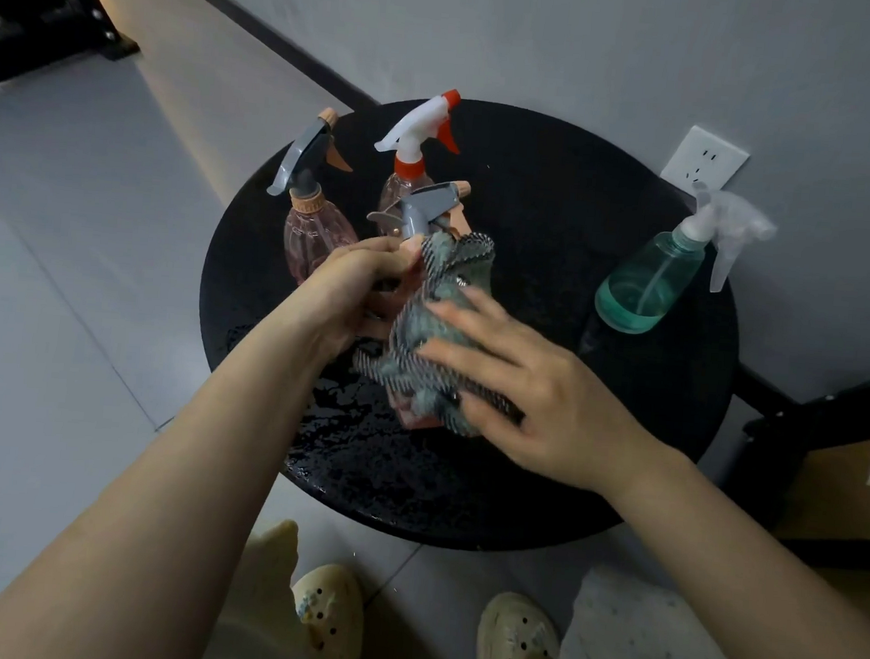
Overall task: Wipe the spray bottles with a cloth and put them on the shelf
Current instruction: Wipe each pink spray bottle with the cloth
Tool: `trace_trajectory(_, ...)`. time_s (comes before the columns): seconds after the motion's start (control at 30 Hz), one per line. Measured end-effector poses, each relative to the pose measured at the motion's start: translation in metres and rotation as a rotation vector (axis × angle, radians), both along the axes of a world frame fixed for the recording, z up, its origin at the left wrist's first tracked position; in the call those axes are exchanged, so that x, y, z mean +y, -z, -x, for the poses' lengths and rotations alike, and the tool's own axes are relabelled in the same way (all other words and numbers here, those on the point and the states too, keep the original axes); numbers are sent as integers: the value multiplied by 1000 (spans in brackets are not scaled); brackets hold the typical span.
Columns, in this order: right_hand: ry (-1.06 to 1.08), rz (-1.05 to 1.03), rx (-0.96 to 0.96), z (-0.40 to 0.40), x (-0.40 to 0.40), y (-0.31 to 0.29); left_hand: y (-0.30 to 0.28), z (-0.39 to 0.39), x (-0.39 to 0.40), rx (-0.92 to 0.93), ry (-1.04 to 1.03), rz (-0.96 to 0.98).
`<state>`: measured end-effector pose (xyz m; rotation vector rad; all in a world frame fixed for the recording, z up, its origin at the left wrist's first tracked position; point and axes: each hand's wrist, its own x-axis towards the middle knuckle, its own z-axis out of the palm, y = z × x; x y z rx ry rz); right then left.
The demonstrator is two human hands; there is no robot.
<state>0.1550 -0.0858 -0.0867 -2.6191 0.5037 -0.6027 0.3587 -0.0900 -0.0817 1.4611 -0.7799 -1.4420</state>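
My left hand (361, 283) grips the neck of a pink spray bottle with a grey trigger head (420, 212), held above the round black table (558, 224). My right hand (526, 387) presses a grey striped cloth (433, 324) around the bottle's body, which the cloth mostly hides. Three other spray bottles stand on the table: a pink one with a grey head (311, 228) at the left, a pink one with a white and red head (421, 132) behind, and a green one with a clear head (653, 277) at the right.
Water drops glisten on the table's near part (363, 442). A grey wall with a white socket (705, 157) rises behind. A dark shelf frame (27, 17) stands at the top left, a black frame and a cardboard box (844, 486) at the right.
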Motion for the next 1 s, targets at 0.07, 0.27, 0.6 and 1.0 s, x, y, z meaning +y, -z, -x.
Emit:
trace_trajectory(0.07,-71,155,7,7,5,3,-1,-1,-1,-25,-5,13)
trace_trajectory(0.27,-100,286,-14,9,-2,6,-4,1,-3,-46,8,7)
trace_trajectory(0.6,291,-464,-135,-18,-17,-8,1,6,-3,-41,70,-4)
trace_trajectory(1.0,-2,54,-20,1,4,2,-7,2,-2,1,-18,-10)
